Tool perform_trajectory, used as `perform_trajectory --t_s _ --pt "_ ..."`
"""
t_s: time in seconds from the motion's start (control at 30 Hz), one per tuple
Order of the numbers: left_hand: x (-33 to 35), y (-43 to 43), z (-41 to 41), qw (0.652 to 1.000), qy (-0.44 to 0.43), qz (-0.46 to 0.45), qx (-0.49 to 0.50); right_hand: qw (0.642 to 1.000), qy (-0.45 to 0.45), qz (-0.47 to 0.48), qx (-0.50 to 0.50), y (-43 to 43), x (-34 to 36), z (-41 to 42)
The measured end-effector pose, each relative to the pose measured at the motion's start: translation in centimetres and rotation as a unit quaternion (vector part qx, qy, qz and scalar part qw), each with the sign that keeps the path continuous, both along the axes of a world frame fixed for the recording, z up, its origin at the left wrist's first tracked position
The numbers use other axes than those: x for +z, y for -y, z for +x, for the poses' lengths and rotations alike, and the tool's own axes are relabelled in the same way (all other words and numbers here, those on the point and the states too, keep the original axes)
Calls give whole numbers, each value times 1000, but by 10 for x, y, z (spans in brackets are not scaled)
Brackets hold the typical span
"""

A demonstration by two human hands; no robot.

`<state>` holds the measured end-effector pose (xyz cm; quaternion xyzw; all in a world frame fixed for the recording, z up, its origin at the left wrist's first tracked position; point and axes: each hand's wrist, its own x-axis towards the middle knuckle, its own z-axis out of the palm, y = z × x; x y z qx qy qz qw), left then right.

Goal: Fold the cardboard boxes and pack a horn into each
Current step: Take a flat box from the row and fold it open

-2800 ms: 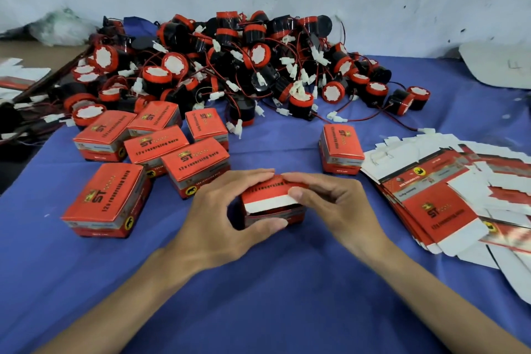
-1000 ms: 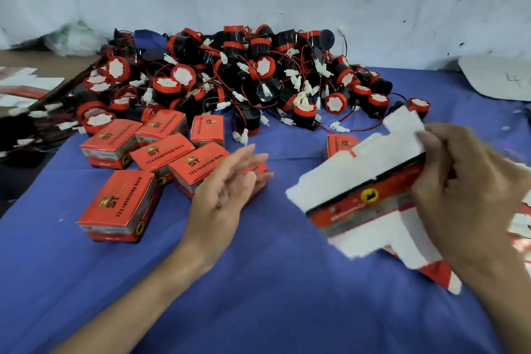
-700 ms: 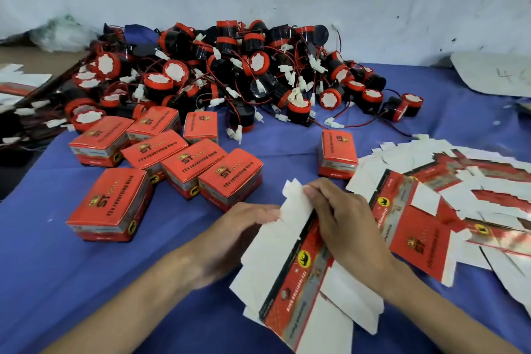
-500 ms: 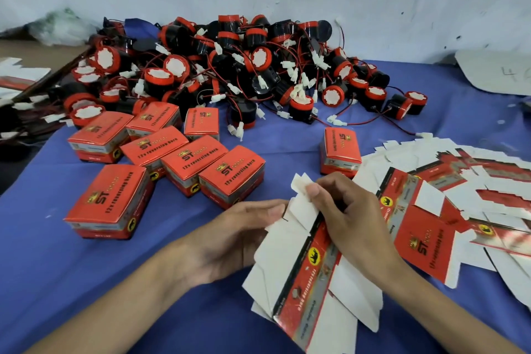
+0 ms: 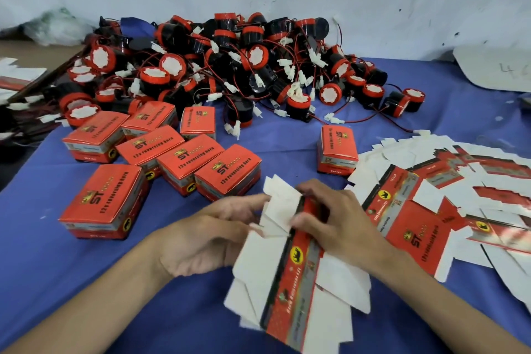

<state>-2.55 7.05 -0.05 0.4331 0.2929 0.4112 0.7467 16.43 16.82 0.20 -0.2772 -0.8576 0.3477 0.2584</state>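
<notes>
A flat box blank (image 5: 290,276) was held just above the near middle of the blue worktop (image 5: 86,282). Its red printed strip faced up and white flaps fanned out to both sides. The right hand (image 5: 342,227) pinched the far end of the red strip between thumb and curled fingers. The left hand (image 5: 201,241) lay beside it, its fingers (image 5: 244,204) nearly straight against the far left flaps, with the tips partly hidden by card.

The step in hand looked to be opening the blank into a tube. To do it well, the right pinch needed to sit on a crease while the left hand pushed the opposite panel outward, so the walls squared up rather than buckled. The flaps were best kept clear until the sides stood.

Horns (image 5: 230,66) lay heaped at the far side, finished boxes (image 5: 198,158) at the left, and spare blanks (image 5: 416,210) at the right.
</notes>
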Motion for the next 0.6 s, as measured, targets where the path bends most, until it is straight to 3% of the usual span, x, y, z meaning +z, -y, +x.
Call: perform_trajectory --t_s 0.07,0.13,0.27,0.33,0.4,0.47,0.6 --pt "2 -2 -4 996 -23 -20 89 999 44 -15 27 -9 4 5" --pt "2 -6 -7 981 -62 -29 184 1000 24 -5 -12 -19 9 10" --pt "5 -9 -4 951 -144 0 272 994 12 37 -105 -30 14 20" --pt "6 -8 -2 934 -170 12 314 992 15 80 -97 -28 14 21" --pt "3 -8 0 918 -183 5 350 995 -2 60 -83 -21 12 19" --pt "1 -9 1 912 -159 -36 376 992 -80 -36 -94 -17 12 17" --pt "6 -5 2 957 -49 -37 283 966 -161 -133 -155 -19 8 15"
